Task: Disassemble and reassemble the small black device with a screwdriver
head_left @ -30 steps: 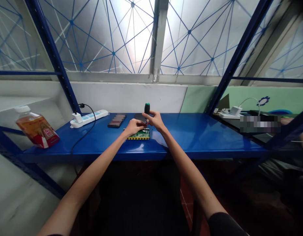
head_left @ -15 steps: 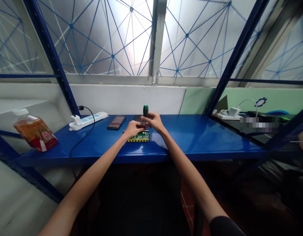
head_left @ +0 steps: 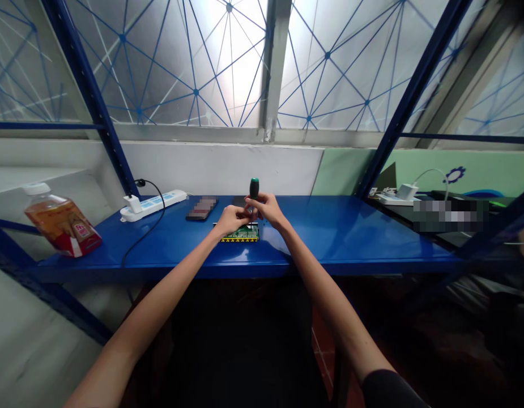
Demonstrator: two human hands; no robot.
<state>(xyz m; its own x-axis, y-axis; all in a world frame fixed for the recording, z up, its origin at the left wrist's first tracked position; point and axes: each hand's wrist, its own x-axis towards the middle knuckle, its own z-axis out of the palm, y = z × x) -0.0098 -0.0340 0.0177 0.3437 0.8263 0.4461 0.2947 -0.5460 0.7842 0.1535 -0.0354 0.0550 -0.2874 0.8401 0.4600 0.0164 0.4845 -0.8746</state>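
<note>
My right hand [head_left: 268, 208] is closed round a screwdriver [head_left: 254, 188] with a green and black handle. The screwdriver stands upright, its shaft pointing down at a green circuit board [head_left: 240, 233] with a yellow front edge. Above the board's left part, my left hand [head_left: 231, 219] has its fingers drawn together close to the shaft. Whether those fingers pinch the shaft, a small part or the board is hidden from me. The board lies on the blue table [head_left: 329, 232], partly covered by my left hand.
A phone [head_left: 201, 208] and a white power strip [head_left: 155, 205] with a black cable [head_left: 149, 232] lie left of my hands. At the far left stands a tilted bottle [head_left: 64, 224]. Behind my hands is a dark flat object [head_left: 239, 200]. A white charger [head_left: 406, 191] sits at right.
The camera view has shifted slightly. Both hands stay over the board, and the screwdriver remains upright in my right hand, its handle showing a little differently.
</note>
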